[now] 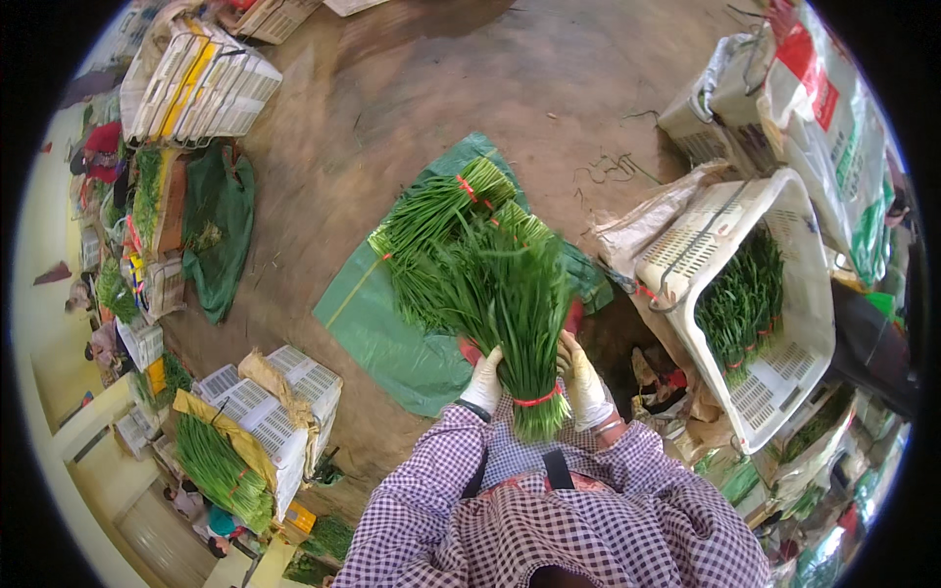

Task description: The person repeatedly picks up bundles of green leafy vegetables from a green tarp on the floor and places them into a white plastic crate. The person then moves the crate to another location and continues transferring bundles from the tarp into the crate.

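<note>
Between my two gloved hands is a thick bunch of garlic chives (523, 316), its pale cut ends toward me and a red tie around them. My left hand (484, 382) grips the bunch's left side; my right hand (584, 382) presses on its right side, with some fingers hidden behind the leaves. Beyond it, more tied bunches of chives (448, 202) are heaped on a green plastic sheet (375, 345) on the floor. Their red ties show near the pale ends.
To the right, a white plastic crate (816, 323) lies on its side with tied bunches of greens (742, 309) inside. Stacked white crates (198, 88) stand at far left. Nearer on the left, chives (220, 470) rest beside another crate (272, 404). A green cloth (217, 228) hangs at left.
</note>
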`<action>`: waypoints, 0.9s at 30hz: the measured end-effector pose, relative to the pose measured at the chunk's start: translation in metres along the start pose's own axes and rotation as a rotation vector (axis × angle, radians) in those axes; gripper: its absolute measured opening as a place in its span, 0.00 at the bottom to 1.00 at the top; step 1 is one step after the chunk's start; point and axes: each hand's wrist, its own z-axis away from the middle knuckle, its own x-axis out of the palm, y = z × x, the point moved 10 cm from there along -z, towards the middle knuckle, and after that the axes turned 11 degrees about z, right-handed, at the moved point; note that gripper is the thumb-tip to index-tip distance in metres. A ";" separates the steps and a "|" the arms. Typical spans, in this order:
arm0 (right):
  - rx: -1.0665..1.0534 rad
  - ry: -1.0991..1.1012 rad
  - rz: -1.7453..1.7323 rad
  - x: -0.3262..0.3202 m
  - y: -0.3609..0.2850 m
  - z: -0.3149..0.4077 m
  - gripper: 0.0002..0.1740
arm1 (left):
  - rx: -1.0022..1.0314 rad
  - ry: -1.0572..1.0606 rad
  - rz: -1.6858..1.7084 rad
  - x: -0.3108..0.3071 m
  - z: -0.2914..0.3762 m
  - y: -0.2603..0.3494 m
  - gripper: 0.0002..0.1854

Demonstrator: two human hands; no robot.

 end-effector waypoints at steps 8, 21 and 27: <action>0.037 0.212 0.023 -0.011 -0.004 -0.010 0.33 | 0.344 0.212 -0.354 0.033 0.019 0.022 0.25; 0.018 -0.144 0.318 -0.019 -0.053 0.003 0.39 | 0.192 0.267 -0.242 0.079 0.039 0.055 0.23; -0.332 -0.088 1.066 -0.008 -0.110 0.023 0.37 | -0.121 0.022 -0.144 0.102 0.031 0.036 0.38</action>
